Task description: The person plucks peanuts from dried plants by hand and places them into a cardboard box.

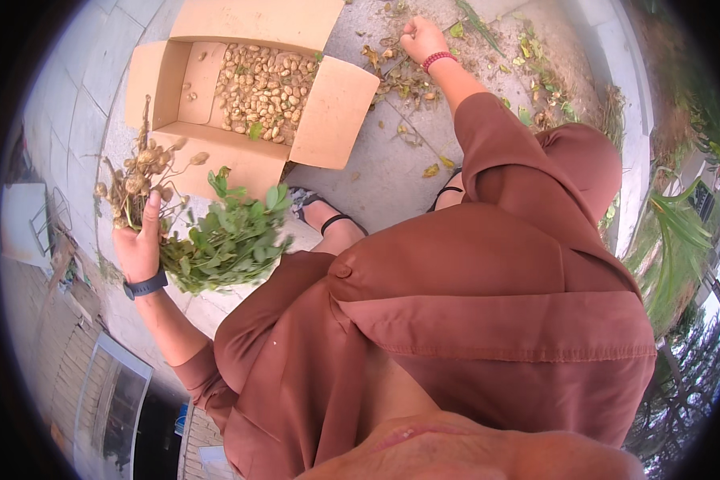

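Note:
In my left hand [138, 243] is a bunch of uprooted peanut plants; its roots with peanut pods [138, 177] stick up past my thumb, and its green leaves [225, 246] hang towards my body. My right hand [421, 39], with a red bead bracelet at the wrist, is held over the paving at the upper right, fingers curled in. Whether anything is inside those fingers cannot be told. Between my hands, beyond my feet, an open cardboard box [330, 114] holds many loose unshelled peanuts [264, 90] and a few bits of leaf.
Dry leaves, stems and soil [408, 81] litter the concrete paving near my right hand. More plant debris [537, 48] runs along the right side towards a pale kerb [636, 138]. My sandalled feet [330, 219] stand just on the near side of the box.

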`<state>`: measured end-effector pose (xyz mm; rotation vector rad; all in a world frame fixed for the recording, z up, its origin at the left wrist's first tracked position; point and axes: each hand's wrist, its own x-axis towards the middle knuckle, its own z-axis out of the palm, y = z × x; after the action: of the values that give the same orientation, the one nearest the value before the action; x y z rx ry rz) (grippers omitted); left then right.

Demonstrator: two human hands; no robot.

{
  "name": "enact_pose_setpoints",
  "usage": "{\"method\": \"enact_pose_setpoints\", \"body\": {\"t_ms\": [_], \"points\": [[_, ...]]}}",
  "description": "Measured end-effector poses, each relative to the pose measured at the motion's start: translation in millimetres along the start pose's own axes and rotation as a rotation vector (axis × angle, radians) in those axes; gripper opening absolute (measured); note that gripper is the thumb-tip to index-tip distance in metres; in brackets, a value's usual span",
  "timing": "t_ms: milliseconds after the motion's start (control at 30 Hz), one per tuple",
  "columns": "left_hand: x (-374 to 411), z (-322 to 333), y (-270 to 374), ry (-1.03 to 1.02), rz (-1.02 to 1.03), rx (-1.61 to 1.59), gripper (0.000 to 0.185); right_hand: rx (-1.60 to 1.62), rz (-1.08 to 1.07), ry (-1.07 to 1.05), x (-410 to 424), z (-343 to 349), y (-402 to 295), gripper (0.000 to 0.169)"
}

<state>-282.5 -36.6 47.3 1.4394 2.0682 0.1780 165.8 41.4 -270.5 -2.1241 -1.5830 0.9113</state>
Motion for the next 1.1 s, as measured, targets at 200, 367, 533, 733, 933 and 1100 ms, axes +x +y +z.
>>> {"method": "enact_pose_setpoints", "body": {"t_ms": [200,367,533,733,933,1100], "points": [[-14,-21,3,0.004,0.187,0.059,0.032,0.175,-0.076,-0.175,-43,4,-10,0.022],[-9,-39,32,0.079,0.260,0.208,0.032,0.207,-0.073,-0.071,-43,10,-16,0.023],[-11,-39,60,0.188,0.225,0.073,0.035,0.784,0.234,-0.255,-39,-41,-53,0.022],[-1,-14,68,0.158,0.124,-0.211,0.039,1.350,0.072,-0.446,-48,-96,-119,0.016],[-2,-5,86,0.082,0.328,-0.373,0.038,1.503,0.002,-0.582,-71,-95,-168,0.015],[-1,-8,73,0.045,0.277,-0.387,0.034,1.371,-0.004,-0.858,-110,-64,-244,0.016]]}}
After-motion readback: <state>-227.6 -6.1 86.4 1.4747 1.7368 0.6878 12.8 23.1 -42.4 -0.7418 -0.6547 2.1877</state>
